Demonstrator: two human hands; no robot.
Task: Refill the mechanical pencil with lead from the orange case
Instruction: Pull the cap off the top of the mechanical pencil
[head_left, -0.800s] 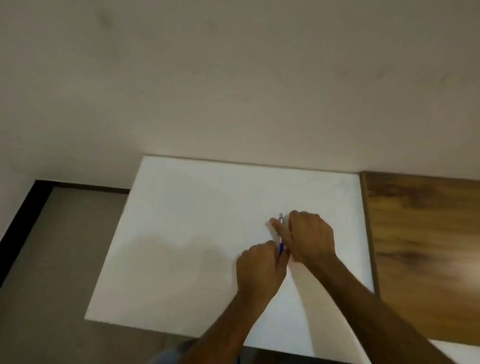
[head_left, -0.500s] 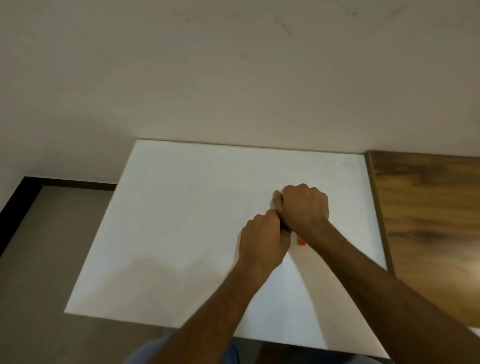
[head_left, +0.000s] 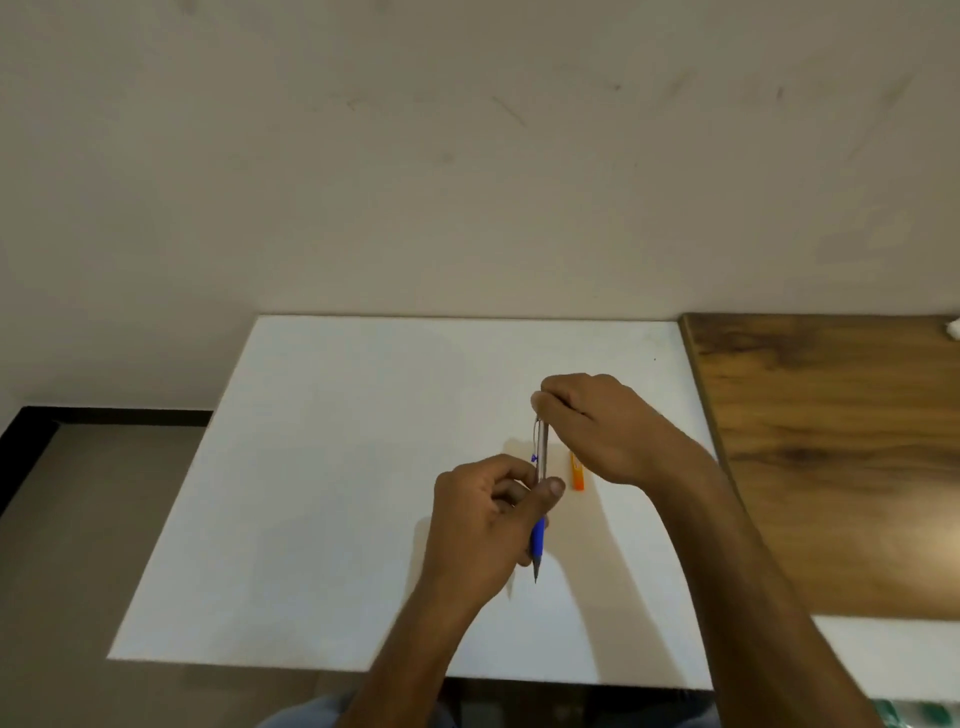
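Pinching the top end of the mechanical pencil (head_left: 540, 457), the right hand (head_left: 597, 426) has its fingertips bunched together over the cap; whether the cap is on or off cannot be told. The left hand (head_left: 488, 514) grips the pencil's middle, thumb pressed against the barrel and fingers curled round it, so the silver upper barrel stands above the grip and the blue lower section and dark tip point down toward the person. The pencil is held above the white table (head_left: 337, 493), nearly upright in this view. The orange case (head_left: 577, 475) lies flat on the table just right of the pencil, partly under the right wrist. Left of the hands, the white surface runs bare to its left edge. A wooden surface (head_left: 831, 457) adjoins the table's right edge.
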